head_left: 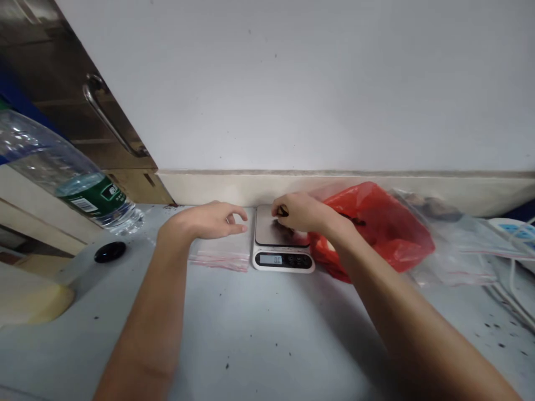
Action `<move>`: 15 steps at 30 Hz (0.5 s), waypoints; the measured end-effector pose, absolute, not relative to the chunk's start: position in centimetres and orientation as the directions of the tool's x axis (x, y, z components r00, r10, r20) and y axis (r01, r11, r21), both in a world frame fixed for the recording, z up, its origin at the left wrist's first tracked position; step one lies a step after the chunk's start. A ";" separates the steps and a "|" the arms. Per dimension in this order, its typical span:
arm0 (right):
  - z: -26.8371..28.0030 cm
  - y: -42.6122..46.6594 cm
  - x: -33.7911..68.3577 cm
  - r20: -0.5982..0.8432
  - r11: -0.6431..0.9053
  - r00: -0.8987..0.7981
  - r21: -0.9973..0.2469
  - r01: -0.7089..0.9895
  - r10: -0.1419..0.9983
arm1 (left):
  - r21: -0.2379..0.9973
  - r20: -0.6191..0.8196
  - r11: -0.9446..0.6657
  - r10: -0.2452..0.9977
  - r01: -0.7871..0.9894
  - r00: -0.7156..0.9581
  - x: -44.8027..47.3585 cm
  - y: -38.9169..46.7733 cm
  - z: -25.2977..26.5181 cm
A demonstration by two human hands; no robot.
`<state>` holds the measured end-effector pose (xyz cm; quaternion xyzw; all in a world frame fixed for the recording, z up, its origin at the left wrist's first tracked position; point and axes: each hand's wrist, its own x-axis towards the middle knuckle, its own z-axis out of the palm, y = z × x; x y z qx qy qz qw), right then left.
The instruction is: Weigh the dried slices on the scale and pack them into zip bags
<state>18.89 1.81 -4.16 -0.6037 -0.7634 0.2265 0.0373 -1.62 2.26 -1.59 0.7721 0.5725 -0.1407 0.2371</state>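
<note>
A small kitchen scale (309, 262) with a metal plate stands near the wall, its display reading 0.0. Over the plate, my right hand (301, 211) is closed with bent fingers around a small dark piece (283, 211), whose kind I cannot make out. A dark patch shows on the plate just below the fingers. My left hand (213, 220) hovers left of the scale, fingers apart and holding nothing. Beneath it lies a stack of clear zip bags (221, 253) with red seal lines. To the right, a red plastic bag (393, 228) lies open, dark bits inside, partly behind my right forearm.
A water bottle (86, 192) with a green label stands at left, near a black oval object (110, 252). Right of the red bag lie clear plastic bags (451, 262), one with brownish contents, and white cables (512, 298). The wall (309, 89) closes off the back.
</note>
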 end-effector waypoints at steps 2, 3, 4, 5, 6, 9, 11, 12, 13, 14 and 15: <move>-4.6 1.9 18.6 -0.223 0.165 -0.264 -0.381 0.910 0.938 | 0.210 -0.475 -0.258 0.816 0.943 0.329 -1.6 2.4 -1.9; -4.7 1.9 18.5 -0.222 0.166 -0.263 -0.377 0.911 0.939 | 0.211 -0.468 -0.270 0.816 0.939 0.340 -1.6 2.5 -2.0; -4.7 1.9 18.6 -0.215 0.169 -0.261 -0.373 0.913 0.941 | 0.216 -0.460 -0.282 0.815 0.935 0.352 -1.6 2.5 -2.1; -4.6 1.9 18.6 -0.208 0.170 -0.261 -0.375 0.911 0.943 | 0.226 -0.454 -0.292 0.812 0.929 0.366 -1.6 2.5 -2.2; -4.4 1.9 18.7 -0.206 0.169 -0.264 -0.388 0.906 0.942 | 0.236 -0.451 -0.297 0.810 0.925 0.375 -1.7 2.5 -2.2; -4.0 1.9 19.2 -0.199 0.169 -0.289 -0.467 0.868 0.936 | 0.254 -0.451 -0.290 0.809 0.923 0.378 -1.7 2.4 -2.2; -4.0 2.0 19.6 -0.172 0.169 -0.288 -0.499 0.850 0.942 | 0.251 -0.453 -0.280 0.812 0.927 0.368 -1.7 2.3 -2.2; -4.1 2.1 19.8 -0.152 0.171 -0.280 -0.499 0.850 0.948 | 0.249 -0.451 -0.279 0.814 0.927 0.366 -1.6 2.3 -2.3; -4.2 2.2 20.0 -0.131 0.175 -0.273 -0.497 0.850 0.953 | 0.248 -0.449 -0.282 0.815 0.927 0.368 -1.5 2.3 -2.3; -4.3 2.3 20.2 -0.115 0.181 -0.272 -0.500 0.847 0.955 | 0.246 -0.446 -0.286 0.815 0.926 0.370 -1.3 2.2 -2.3; -4.4 2.4 20.4 -0.099 0.192 -0.279 -0.510 0.838 0.955 | 0.248 -0.444 -0.293 0.813 0.923 0.377 -1.2 2.2 -2.3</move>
